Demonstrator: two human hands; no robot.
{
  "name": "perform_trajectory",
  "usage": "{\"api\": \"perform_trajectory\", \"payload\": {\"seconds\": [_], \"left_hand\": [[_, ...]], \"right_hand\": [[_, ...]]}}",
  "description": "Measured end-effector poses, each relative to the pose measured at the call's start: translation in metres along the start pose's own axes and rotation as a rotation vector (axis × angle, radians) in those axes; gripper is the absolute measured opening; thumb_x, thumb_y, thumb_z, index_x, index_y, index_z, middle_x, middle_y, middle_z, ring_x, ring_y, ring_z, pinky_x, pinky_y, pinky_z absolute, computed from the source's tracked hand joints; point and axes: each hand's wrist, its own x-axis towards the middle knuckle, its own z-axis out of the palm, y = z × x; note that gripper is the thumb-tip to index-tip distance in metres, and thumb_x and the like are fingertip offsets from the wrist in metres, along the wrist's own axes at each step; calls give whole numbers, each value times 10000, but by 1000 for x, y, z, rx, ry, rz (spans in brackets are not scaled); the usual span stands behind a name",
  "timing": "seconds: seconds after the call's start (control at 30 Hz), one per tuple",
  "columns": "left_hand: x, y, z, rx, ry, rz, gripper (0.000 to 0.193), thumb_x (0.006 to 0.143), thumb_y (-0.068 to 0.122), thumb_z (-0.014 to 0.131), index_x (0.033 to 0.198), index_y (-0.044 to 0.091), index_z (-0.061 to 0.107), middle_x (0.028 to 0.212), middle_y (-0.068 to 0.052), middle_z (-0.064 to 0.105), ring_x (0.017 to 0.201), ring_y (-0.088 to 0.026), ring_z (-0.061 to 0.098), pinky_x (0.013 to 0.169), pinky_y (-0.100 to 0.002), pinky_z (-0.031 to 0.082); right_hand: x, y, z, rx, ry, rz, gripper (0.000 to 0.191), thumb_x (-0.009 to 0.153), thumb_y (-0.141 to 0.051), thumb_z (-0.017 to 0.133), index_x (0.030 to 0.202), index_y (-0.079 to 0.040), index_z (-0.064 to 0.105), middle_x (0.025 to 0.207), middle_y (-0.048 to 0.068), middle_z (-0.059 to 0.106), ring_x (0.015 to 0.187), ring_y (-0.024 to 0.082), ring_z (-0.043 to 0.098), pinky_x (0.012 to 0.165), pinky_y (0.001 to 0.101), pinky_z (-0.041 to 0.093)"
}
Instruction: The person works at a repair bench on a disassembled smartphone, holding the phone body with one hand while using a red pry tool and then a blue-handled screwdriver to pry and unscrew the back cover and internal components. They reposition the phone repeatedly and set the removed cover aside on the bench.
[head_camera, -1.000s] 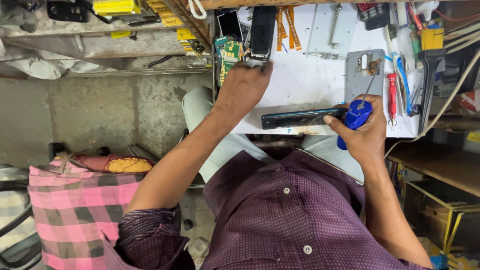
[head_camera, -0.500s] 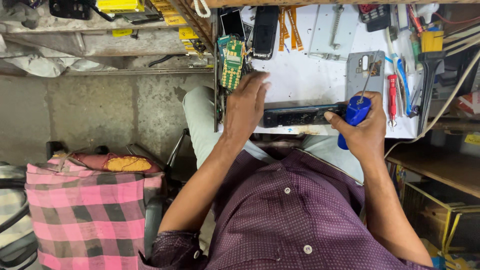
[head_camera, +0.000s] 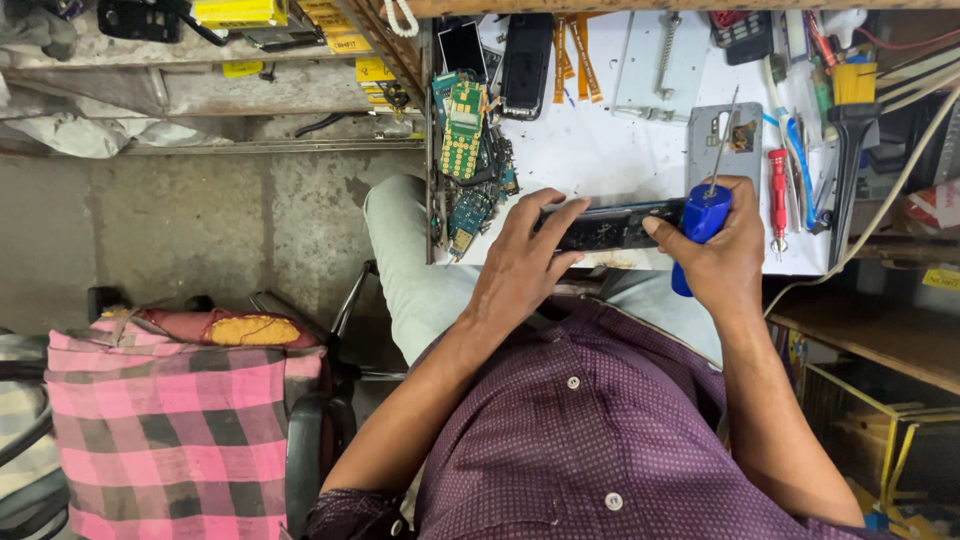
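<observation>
Fingers (head_camera: 560, 215) of the left hand (head_camera: 522, 268) are spread flat and pressed on the left end of a long, dark, flat phone body (head_camera: 615, 228), which is pinned to the white table (head_camera: 610, 150) near its front edge; nothing is enclosed in them. Fingers of the right hand (head_camera: 722, 255) are wrapped shut around a blue-handled screwdriver (head_camera: 703, 215), its thin metal shaft pointing to 12 o'clock, the thumb touching the phone body's right end.

Noted nearby: a grey phone back cover (head_camera: 722, 145) at 12 o'clock of the right hand; a red-handled screwdriver (head_camera: 778, 190) at 2 o'clock; a pile of green circuit boards (head_camera: 465, 140) at 11 o'clock of the left hand; a pink checked cloth (head_camera: 170, 430) on a chair at 8 o'clock.

Risk, as judged: the phone body lies close to the table edge and could be slid off if pressure is uneven; the loosely upright shaft could scratch the grey cover.
</observation>
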Motion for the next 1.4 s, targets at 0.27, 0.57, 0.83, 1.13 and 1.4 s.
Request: {"api": "perform_trajectory", "payload": {"seconds": [0.27,0.57,0.83,1.13,1.4], "left_hand": [[0,-7,2,-55,-32,-82,744,797,168,873,1445,114,513,1281,-145,532,1168,-339,607,983,-421,537],[2,-19,3,-104,13,-128,676,800,150,858,1413,140,572,1250,-160,519,1032,-336,636,864,-404,561],[1,-21,1,-62,16,-132,604,848,182,833,1406,177,599,1207,-151,515,1000,-312,625,831,-406,560],[-2,-21,-2,-81,6,-142,584,863,180,811,1405,165,593,1202,-163,516,990,-311,629,823,-413,554],[-3,-18,-3,-76,10,-125,586,866,180,810,1409,163,588,1200,-167,522,1003,-324,635,829,-426,550]], "right_hand": [[-24,-27,-33,117,11,85,424,930,-114,791,1234,-1,518,992,21,659,778,123,609,692,275,500],[-78,-27,-34,-215,-113,358,547,974,-274,652,1468,-66,545,813,87,653,712,146,602,664,298,501],[-87,-40,-5,-565,-45,244,563,936,-347,657,1378,-11,560,943,238,697,727,342,687,692,433,543],[-81,-44,1,-559,-57,203,519,965,-349,635,1346,-2,575,861,264,689,748,401,707,707,458,542],[-78,-48,6,-555,-84,240,538,950,-360,641,1351,-6,578,726,242,656,655,384,685,656,450,526]]}}
